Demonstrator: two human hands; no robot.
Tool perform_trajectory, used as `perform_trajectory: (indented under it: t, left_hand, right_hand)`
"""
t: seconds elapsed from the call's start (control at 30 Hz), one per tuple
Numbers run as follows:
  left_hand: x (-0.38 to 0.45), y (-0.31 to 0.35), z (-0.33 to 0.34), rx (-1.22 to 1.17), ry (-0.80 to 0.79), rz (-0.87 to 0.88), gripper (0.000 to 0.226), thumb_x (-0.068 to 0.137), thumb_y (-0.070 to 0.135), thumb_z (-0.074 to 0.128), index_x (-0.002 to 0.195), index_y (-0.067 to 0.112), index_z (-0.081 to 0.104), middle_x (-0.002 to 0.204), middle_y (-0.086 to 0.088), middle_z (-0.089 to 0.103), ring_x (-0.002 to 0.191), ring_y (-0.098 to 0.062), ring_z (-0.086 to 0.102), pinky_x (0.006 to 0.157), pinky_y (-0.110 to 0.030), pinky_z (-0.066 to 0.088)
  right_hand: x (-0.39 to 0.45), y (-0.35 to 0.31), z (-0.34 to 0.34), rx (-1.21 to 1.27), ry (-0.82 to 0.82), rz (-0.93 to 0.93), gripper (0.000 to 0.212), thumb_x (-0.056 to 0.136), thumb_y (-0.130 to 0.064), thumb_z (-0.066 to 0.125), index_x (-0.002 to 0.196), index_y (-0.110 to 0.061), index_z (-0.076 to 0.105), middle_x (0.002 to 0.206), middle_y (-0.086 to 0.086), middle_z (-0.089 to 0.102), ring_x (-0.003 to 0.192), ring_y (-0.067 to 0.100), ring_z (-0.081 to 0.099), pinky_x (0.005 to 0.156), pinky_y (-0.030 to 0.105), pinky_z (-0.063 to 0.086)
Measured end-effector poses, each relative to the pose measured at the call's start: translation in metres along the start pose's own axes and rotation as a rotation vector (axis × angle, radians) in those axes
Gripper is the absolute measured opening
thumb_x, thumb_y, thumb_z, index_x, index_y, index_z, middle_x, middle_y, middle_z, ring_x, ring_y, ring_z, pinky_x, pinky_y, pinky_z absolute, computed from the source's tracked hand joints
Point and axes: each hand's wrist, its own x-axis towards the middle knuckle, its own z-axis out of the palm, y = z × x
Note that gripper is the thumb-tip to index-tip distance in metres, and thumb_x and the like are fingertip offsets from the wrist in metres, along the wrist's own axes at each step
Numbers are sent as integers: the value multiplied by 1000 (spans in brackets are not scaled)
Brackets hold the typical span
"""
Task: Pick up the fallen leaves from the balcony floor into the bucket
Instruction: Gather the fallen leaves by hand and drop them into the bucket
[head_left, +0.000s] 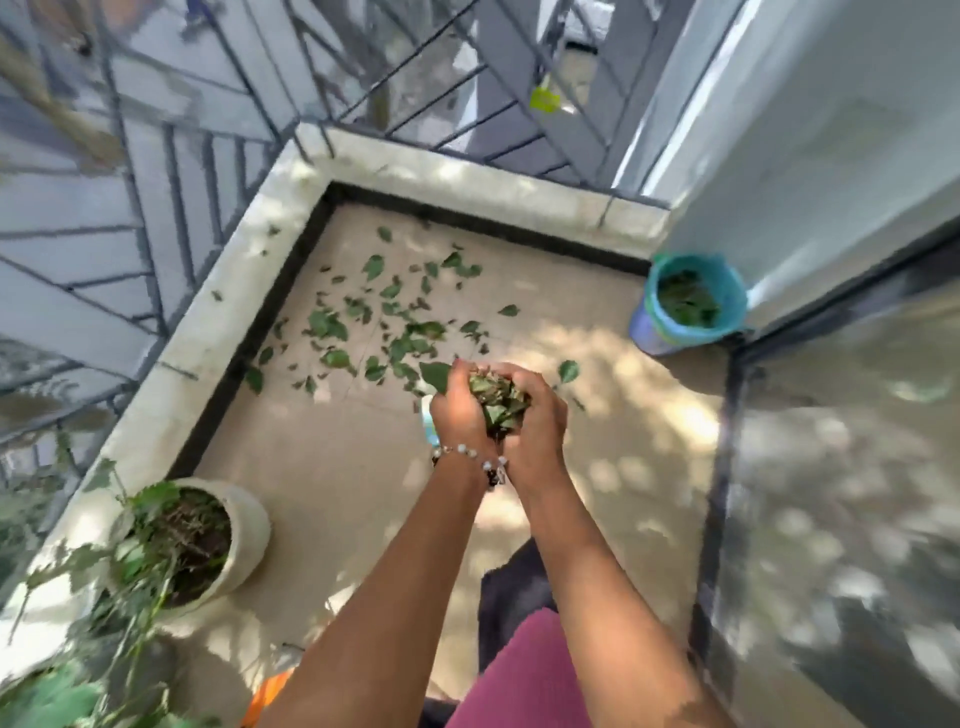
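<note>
You've got both hands, left hand (460, 410) and right hand (537, 421), cupped tight around a leaf bundle (497, 400), and the bucket (688, 304) sits ahead-right by the wall, probably nearer your right.

Motion blur is smearing the railing (156, 171) and the glass door (841, 493). Cupped hands are hiding most of the leaf bundle (498, 402). A small white-blue object (429, 421) is sitting half hidden behind the left hand (460, 410), unidentifiable. An orange item (267, 696) is getting cut off at bottom edge.
</note>
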Motion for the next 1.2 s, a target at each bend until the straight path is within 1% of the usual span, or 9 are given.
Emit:
perform_trajectory:
  t: [0.13, 0.33, 0.43, 0.57, 0.63, 0.77, 0.9, 1.07, 1.2]
  left_hand:
    - [-24, -37, 87, 137, -113, -46, 27, 88, 29, 62, 89, 1, 65, 83, -13, 63, 75, -25, 62, 65, -30, 53]
    - [-39, -97, 221, 212, -166, -105, 15, 90, 17, 57, 85, 3, 61, 74, -11, 57, 70, -24, 57, 64, -31, 49]
    - [-31, -122, 280, 220, -172, -135, 12, 88, 15, 59, 89, 3, 62, 80, -15, 60, 74, -27, 60, 69, -37, 52]
    - [-9, -151, 346, 272, -220, -243, 14, 76, 23, 63, 71, 10, 61, 77, -13, 61, 79, -28, 61, 79, -45, 53]
    - [9, -166, 375, 298, -250, -263, 14, 79, 24, 61, 76, 10, 62, 82, -14, 61, 82, -29, 61, 85, -46, 53]
    - [61, -196, 429, 324, -249, -265, 17, 88, 13, 52, 87, 4, 66, 86, -19, 65, 80, -32, 65, 77, -41, 56]
    - [128, -237, 473, 339, -241, -310, 31, 77, 21, 57, 97, 3, 72, 102, -22, 71, 93, -38, 69, 88, -53, 55]
    - [208, -281, 511, 382, -210, -324, 40, 69, 22, 61, 103, 4, 72, 101, -19, 73, 94, -34, 70, 89, -51, 55]
    - [265, -316, 530, 509, -221, -336, 37, 80, 30, 64, 108, 8, 70, 100, -14, 74, 94, -30, 71, 89, -47, 56]
  right_hand:
    - [35, -82, -44, 102, 89, 8, 21, 82, 2, 55, 67, -3, 70, 70, 9, 69, 70, 24, 65, 63, 28, 54]
    - [113, -179, -114, 122, 187, -99, 25, 84, 7, 47, 69, 0, 66, 72, 11, 66, 71, 23, 62, 65, 28, 53]
    - [159, -217, -138, 119, 257, -136, 31, 84, 7, 49, 64, -5, 69, 68, 7, 67, 66, 19, 62, 61, 26, 52]
    - [219, -247, -161, 163, 345, -133, 32, 82, 3, 54, 61, -12, 72, 68, 5, 66, 69, 20, 61, 63, 29, 51]
    - [253, -257, -169, 194, 381, -114, 22, 80, 0, 58, 66, -9, 71, 70, 7, 63, 69, 21, 59, 61, 28, 51]
    - [330, -263, -186, 288, 431, -53, 15, 79, -2, 60, 72, -8, 72, 69, 5, 64, 74, 23, 58, 73, 34, 53]
    - [410, -253, -209, 330, 432, 24, 11, 80, -6, 62, 84, -8, 73, 78, 6, 69, 76, 23, 65, 70, 33, 56]
    - [500, -232, -236, 435, 442, 118, 19, 84, -8, 59, 102, -7, 68, 90, 10, 70, 73, 22, 70, 59, 28, 56]
    - [554, -210, -251, 408, 469, 178, 31, 89, -18, 62, 119, -8, 65, 110, 12, 71, 93, 26, 69, 66, 30, 57]
